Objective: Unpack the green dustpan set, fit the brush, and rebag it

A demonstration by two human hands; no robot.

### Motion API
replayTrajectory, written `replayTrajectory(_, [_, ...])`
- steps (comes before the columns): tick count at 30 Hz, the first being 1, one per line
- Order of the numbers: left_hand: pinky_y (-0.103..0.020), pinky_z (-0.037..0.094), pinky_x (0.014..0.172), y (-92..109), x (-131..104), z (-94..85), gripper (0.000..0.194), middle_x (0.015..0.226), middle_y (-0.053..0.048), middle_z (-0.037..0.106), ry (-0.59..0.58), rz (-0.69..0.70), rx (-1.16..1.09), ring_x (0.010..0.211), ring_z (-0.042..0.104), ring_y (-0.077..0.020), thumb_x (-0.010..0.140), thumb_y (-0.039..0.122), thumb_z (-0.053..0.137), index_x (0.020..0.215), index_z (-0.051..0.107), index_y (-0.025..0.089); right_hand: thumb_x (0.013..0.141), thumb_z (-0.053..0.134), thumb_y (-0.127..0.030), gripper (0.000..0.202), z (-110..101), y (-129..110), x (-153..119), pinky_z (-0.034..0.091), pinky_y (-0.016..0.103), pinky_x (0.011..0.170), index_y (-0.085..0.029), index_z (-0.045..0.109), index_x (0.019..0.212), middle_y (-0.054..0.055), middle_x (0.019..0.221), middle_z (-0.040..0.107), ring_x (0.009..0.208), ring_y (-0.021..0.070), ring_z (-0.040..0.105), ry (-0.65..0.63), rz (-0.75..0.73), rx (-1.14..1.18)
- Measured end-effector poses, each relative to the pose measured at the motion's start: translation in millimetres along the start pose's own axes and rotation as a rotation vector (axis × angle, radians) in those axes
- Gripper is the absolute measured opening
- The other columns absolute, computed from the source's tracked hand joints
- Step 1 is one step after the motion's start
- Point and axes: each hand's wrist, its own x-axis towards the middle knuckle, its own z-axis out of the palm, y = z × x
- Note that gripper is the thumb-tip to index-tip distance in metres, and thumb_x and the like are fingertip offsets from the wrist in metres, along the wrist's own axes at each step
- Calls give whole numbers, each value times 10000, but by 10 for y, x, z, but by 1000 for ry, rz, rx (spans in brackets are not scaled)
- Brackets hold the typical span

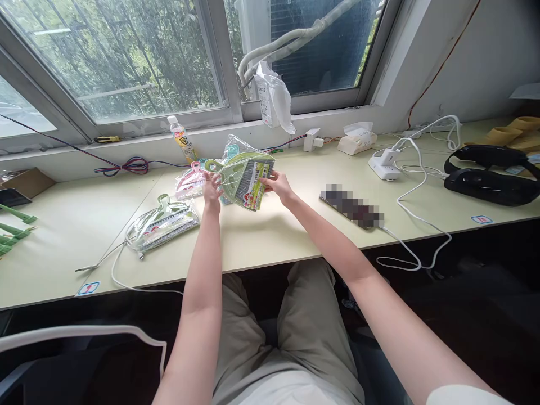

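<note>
A green dustpan and brush set (240,179) in clear plastic, with a printed card on it, is held up tilted over the table. My right hand (278,187) grips its right edge by the card. At its left side, near the handle end, the fingers of my left hand (212,190) are curled against the wrapper. Behind it a pink dustpan set (190,181) lies in plastic, and a bluish-green dustpan set (232,151) shows partly hidden. To the left of my left arm another wrapped green dustpan set (164,224) rests on the table.
A drink bottle (182,139) stands by the window sill. To the right are a phone-like device (352,207) with a white cable, a tissue pack (357,138), a white charger (383,166) and a black headset (491,177). Green plastic pieces (14,230) sit at the far left.
</note>
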Motion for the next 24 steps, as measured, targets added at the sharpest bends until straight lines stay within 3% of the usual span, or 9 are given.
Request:
replayTrajectory(2, [-306, 550, 866, 80, -45, -14, 528, 1238, -88, 678, 25, 147, 58, 1158, 628, -216, 926, 657, 484, 1179, 666, 231, 582, 926, -352, 405, -52, -2, 19, 636, 382, 702, -201, 698, 881, 21, 767, 751, 706, 212, 710, -32, 15, -36])
replayTrajectory(5, [-320, 499, 975, 189, -118, -15, 456, 1118, -77, 721, 21, 314, 174, 1160, 618, -214, 826, 566, 688, 1106, 709, 207, 582, 922, -317, 402, -126, 4, 47, 625, 377, 691, -179, 718, 900, 44, 800, 760, 728, 223, 713, -95, 29, -85])
replayTrajectory(8, [-374, 471, 1018, 242, -180, 3, 341, 1001, -76, 738, -10, 344, 356, 1133, 624, -258, 713, 469, 815, 920, 759, 205, 586, 915, -309, 411, -190, 5, 71, 612, 348, 657, -176, 726, 926, 52, 834, 765, 753, 223, 710, -111, 12, -106])
replayTrajectory(12, [-419, 446, 1034, 216, -218, 47, 236, 1120, -74, 728, -5, 446, 603, 1233, 568, -283, 752, 426, 787, 878, 773, 227, 601, 906, -316, 428, -246, 4, 91, 606, 330, 648, -176, 731, 965, 58, 875, 771, 789, 224, 714, -138, 11, -147])
replayTrajectory(16, [-344, 514, 887, 132, -146, 62, 188, 876, -61, 748, -93, 375, 531, 947, 679, -221, 773, 362, 765, 816, 761, 179, 597, 910, -341, 456, -257, 23, 98, 607, 330, 655, -174, 734, 983, 70, 889, 773, 820, 236, 721, -184, 9, -180])
replayTrajectory(18, [-323, 526, 861, 121, -92, 30, 153, 817, -47, 736, -23, 318, 423, 870, 687, -191, 773, 314, 764, 800, 742, 165, 590, 913, -367, 472, -271, 25, 105, 610, 336, 659, -178, 737, 986, 71, 890, 773, 823, 240, 723, -197, -9, -177])
replayTrajectory(20, [-316, 531, 882, 162, -60, -40, 114, 842, -44, 730, 148, 275, 322, 868, 690, -165, 827, 271, 714, 826, 713, 157, 582, 918, -383, 479, -305, 10, 118, 617, 347, 673, -182, 737, 976, 65, 883, 773, 813, 239, 726, -180, -27, -157])
replayTrajectory(22, [-318, 535, 895, 257, -65, -145, 123, 871, -48, 717, 353, 238, 287, 886, 690, -150, 910, 254, 625, 883, 678, 146, 591, 917, -375, 459, -351, -16, 137, 625, 358, 703, -185, 726, 964, 53, 870, 771, 798, 230, 731, -116, -42, -110])
replayTrajectory(24, [-322, 543, 876, 375, -105, -271, 166, 897, -61, 701, 444, 215, 334, 919, 681, -154, 965, 270, 571, 961, 652, 124, 629, 902, -348, 412, -398, -37, 161, 631, 369, 753, -187, 703, 951, 41, 856, 769, 801, 222, 739, -14, -44, -38])
